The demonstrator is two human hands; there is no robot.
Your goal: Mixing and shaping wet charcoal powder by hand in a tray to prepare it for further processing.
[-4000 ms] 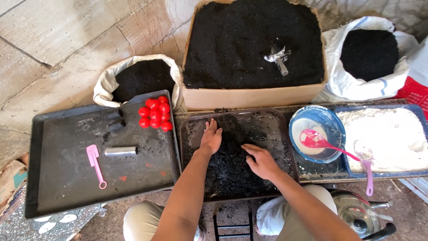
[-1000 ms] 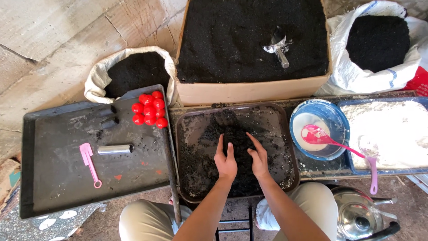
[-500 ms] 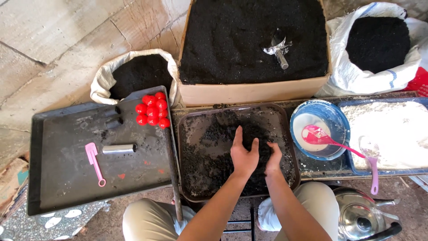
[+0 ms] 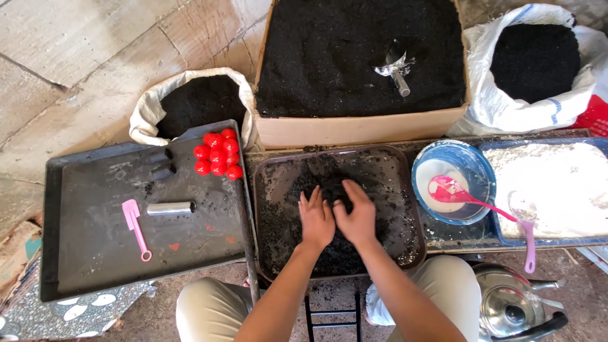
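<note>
Since half a second ago our hands have slid left toward the tray's centre. Left hand (image 4: 316, 221) and right hand (image 4: 356, 216) lie flat, fingers extended and unclenched, side by side on the dark soil heap (image 4: 329, 190), pointing toward the middle tray's (image 4: 269, 190) far edge.

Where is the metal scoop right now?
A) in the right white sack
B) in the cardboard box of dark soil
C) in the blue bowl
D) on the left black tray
B: the metal scoop lies on the dark soil inside the cardboard box, behind the middle tray where both hands press soil.
</note>
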